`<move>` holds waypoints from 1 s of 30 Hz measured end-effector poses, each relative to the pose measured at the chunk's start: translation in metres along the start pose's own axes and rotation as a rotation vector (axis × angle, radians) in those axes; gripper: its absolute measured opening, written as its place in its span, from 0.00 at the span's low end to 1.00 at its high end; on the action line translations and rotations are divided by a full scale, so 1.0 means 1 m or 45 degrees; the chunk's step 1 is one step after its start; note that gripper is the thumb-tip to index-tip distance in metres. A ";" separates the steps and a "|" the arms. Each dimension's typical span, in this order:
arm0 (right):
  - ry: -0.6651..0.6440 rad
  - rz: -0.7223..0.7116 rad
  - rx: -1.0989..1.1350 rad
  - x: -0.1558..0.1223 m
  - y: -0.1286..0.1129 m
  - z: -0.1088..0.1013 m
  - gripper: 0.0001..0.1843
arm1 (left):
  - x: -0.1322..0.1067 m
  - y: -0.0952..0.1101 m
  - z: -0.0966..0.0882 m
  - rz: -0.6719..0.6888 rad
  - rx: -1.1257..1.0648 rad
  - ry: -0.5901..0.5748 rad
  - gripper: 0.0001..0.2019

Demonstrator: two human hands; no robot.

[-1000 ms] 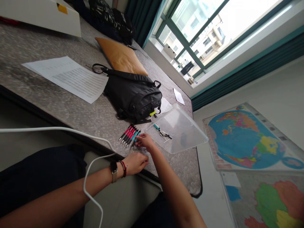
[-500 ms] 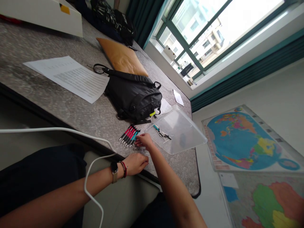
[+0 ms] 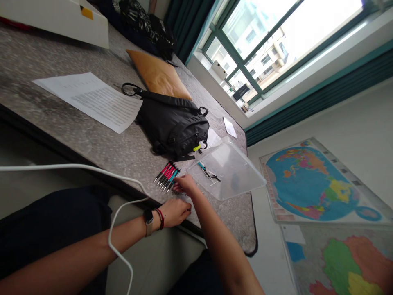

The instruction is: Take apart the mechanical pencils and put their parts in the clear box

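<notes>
A row of pens [image 3: 166, 175], with red, black and teal barrels, lies side by side on the table. My right hand [image 3: 184, 184] is at the right end of this row, its fingertips pinched at the teal pen [image 3: 172, 179]. Below it, my left hand [image 3: 176, 212] rests at the table's front edge with the fingers curled in; whatever they may hold is hidden. Dark lettering on the table is partly covered by my right hand. Just right of the hands is a clear plastic box [image 3: 233, 174], with several more pens [image 3: 208, 172] at its left side.
A black backpack [image 3: 175, 123] lies behind the pens, with a brown envelope [image 3: 161, 78] beyond it. To the left are a printed sheet [image 3: 95, 100] and a white box [image 3: 58, 22]. A white cable [image 3: 76, 167] hangs across the front. Maps [image 3: 310, 180] cover the right wall.
My right hand has shifted very slightly at the end of the pen row. My left hand stays at the table edge, and the view has moved a little.
</notes>
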State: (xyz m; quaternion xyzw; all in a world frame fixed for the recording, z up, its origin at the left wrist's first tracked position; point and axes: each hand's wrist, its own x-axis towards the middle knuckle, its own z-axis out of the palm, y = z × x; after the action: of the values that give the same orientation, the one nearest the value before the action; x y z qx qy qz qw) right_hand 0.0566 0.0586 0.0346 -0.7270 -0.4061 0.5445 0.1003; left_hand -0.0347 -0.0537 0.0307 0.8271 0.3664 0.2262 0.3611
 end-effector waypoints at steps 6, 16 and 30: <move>-0.019 -0.033 0.008 -0.001 0.002 0.000 0.11 | -0.001 0.003 -0.002 -0.009 0.004 0.001 0.15; -0.060 -0.254 0.032 -0.012 0.024 -0.011 0.16 | 0.000 0.002 -0.003 -0.003 -0.016 0.017 0.15; -0.387 -0.469 0.380 -0.075 0.055 -0.039 0.28 | 0.000 0.005 0.000 0.004 0.006 0.134 0.40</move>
State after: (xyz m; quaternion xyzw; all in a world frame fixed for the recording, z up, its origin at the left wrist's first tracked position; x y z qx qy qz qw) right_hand 0.1109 -0.0177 0.0706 -0.5283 -0.4572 0.6736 0.2413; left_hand -0.0323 -0.0562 0.0349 0.8155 0.3840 0.2693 0.3391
